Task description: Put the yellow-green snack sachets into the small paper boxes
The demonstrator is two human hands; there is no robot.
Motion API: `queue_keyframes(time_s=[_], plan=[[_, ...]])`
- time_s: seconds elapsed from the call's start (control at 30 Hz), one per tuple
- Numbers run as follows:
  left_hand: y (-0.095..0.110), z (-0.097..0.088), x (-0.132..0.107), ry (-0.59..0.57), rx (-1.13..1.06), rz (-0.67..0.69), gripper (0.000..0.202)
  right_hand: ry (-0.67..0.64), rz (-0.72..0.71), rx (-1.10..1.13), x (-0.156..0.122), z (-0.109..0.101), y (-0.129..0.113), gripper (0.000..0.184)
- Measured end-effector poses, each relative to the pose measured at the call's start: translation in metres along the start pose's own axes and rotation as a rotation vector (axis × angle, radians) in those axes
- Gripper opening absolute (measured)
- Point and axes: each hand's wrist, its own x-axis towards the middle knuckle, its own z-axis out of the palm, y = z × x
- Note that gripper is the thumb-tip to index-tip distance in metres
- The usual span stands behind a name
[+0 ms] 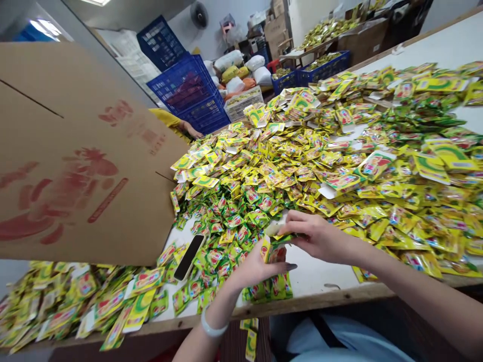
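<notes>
My left hand point(249, 266), with a pale band on its wrist, is closed around a small yellow carton point(265, 250) near the table's front edge. A pale flap stands up at the carton's top. Right beside it, the fingers of my right hand point(320, 236) pinch a green packet point(285, 239) at the carton's opening. How far the packet is inside is hidden by my fingers. Loose green packets point(226, 221) lie heaped under and left of my hands. A dark phone point(189, 257) rests among them.
A large cardboard box point(139, 201) stands at the left. Yellow cartons and packets point(302, 146) spread over the white table point(313, 276), with more cartons point(139, 301) at the front left. Beyond the box shows another person's arm point(192, 130). Blue crates point(188, 85) are stacked behind.
</notes>
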Motion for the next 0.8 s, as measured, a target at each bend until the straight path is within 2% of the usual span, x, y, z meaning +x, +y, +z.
queue_keyframes(time_s=[0.1,0.2,0.3,0.4,0.5,0.57,0.67,0.8], plan=[[-0.004,0.004,0.002,-0.043,0.101,-0.014,0.033,-0.105,0.062,-0.080,0.001,-0.002,-0.003,0.022],[-0.011,0.003,0.003,-0.114,0.098,-0.014,0.031,-0.139,0.068,-0.165,0.004,-0.003,-0.008,0.019],[-0.014,0.001,0.004,-0.150,0.045,-0.011,0.032,-0.110,0.070,-0.155,0.004,-0.001,-0.012,0.015],[-0.008,0.004,0.005,-0.153,0.013,-0.002,0.037,-0.041,0.058,-0.108,0.000,0.003,-0.011,0.013],[-0.003,0.008,0.008,-0.212,-0.071,0.011,0.040,-0.014,-0.021,-0.027,-0.003,0.004,-0.007,0.015],[-0.002,0.009,0.011,-0.252,-0.098,0.015,0.040,-0.012,-0.012,0.004,-0.006,0.000,-0.006,0.014],[-0.005,0.009,0.013,-0.226,-0.088,0.033,0.038,-0.046,0.032,-0.011,-0.009,-0.009,-0.006,0.015],[-0.006,0.008,0.014,-0.188,-0.033,0.039,0.036,0.028,0.013,0.008,-0.016,-0.015,-0.007,0.012]])
